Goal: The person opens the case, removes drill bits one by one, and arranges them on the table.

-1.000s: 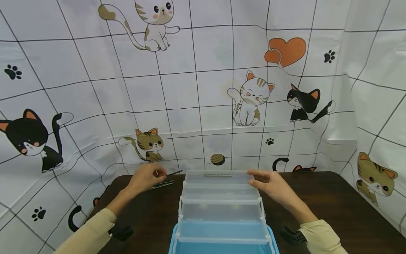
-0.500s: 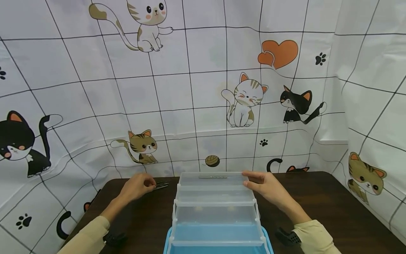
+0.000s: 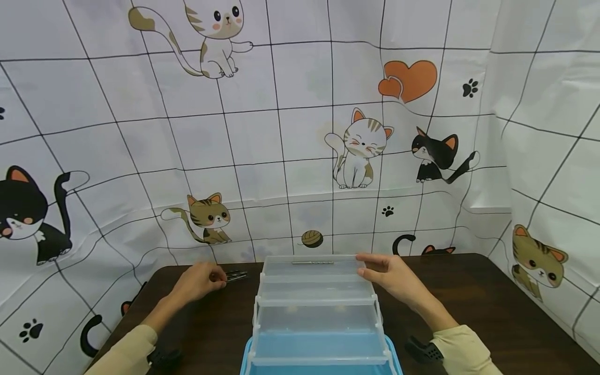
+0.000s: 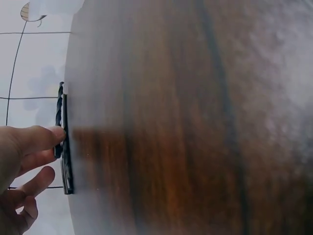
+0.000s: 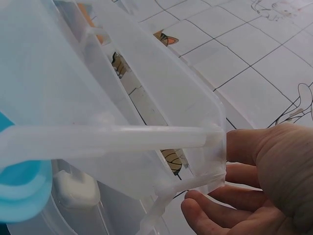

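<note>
My left hand is at the far left of the table, thumb and finger pinching a dark, spiral-fluted drill bit. Right beside it are more drill bits in a small bunch on the tabletop. A storage box with clear fold-out trays stands in the middle, and its top tray has a silver drill bit lying along the back. At that tray's right rear corner, my right hand holds the edge between thumb and fingers. The right wrist view shows its fingertips around the tray's end.
Lower clear trays step down toward me over the blue box base. White hinge arms link the trays. Dark brown table extends on both sides, and a white cat-print sheet hangs behind it.
My left hand has come down to the drill bits; the bit that stuck out of its fingers a second ago no longer shows there. The right hand stays at the tray corner. The head view shifted slightly.
</note>
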Available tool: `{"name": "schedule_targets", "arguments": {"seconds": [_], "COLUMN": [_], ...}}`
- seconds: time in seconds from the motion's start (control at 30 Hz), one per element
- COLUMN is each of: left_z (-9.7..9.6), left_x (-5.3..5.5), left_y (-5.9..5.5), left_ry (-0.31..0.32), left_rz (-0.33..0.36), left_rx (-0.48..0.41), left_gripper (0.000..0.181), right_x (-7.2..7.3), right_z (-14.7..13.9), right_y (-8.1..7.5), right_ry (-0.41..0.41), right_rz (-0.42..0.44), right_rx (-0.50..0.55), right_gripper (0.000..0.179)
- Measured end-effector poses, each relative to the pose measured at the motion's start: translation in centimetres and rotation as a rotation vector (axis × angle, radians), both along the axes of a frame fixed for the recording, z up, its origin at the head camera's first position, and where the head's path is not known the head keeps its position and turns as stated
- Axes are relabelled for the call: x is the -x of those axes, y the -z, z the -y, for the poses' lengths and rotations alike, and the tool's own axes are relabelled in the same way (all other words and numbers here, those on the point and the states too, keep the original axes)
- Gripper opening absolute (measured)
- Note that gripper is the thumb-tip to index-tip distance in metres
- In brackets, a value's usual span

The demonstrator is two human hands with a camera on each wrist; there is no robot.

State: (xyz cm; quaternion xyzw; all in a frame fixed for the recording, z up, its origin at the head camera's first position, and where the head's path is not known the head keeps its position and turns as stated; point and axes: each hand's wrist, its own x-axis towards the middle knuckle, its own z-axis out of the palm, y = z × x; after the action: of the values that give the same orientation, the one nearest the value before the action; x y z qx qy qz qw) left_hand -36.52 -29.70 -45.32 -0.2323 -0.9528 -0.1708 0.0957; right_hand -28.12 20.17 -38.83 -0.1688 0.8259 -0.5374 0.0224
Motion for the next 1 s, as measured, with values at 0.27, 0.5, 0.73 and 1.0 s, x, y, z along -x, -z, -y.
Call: {"name": "schedule_targets", "arguments": {"seconds": [0.27, 0.5, 0.73, 1.0], "left_z": [0.05, 0.21, 0.2, 0.34], "left_x": [-0.06, 0.06, -0.13, -0.38], "left_y": [0.21, 0.16, 0.13, 0.38], "left_ry": [-0.052, -0.069, -0.075, -0.072], "left_rz": [0.002, 0.014, 0.031, 0.009], "left_rx": [0.024, 0.033, 0.013, 0.004], "left_gripper": [0.006, 0.007, 0.008, 0.008], "right_x": [-0.08, -0.03, -0.18, -0.12], "right_z": [-0.06, -0.14, -0.02, 0.01], "right_y": [0.05, -0.03, -0.15, -0.05], "right_ry": [0.003, 0.003, 0.003, 0.012], "right_rz": [0.002, -0.011, 0.016, 0.018], "right_rx": [-0.005, -0.007, -0.002, -0.012], "right_gripper": [0.048, 0.048, 0.047, 0.048]}}
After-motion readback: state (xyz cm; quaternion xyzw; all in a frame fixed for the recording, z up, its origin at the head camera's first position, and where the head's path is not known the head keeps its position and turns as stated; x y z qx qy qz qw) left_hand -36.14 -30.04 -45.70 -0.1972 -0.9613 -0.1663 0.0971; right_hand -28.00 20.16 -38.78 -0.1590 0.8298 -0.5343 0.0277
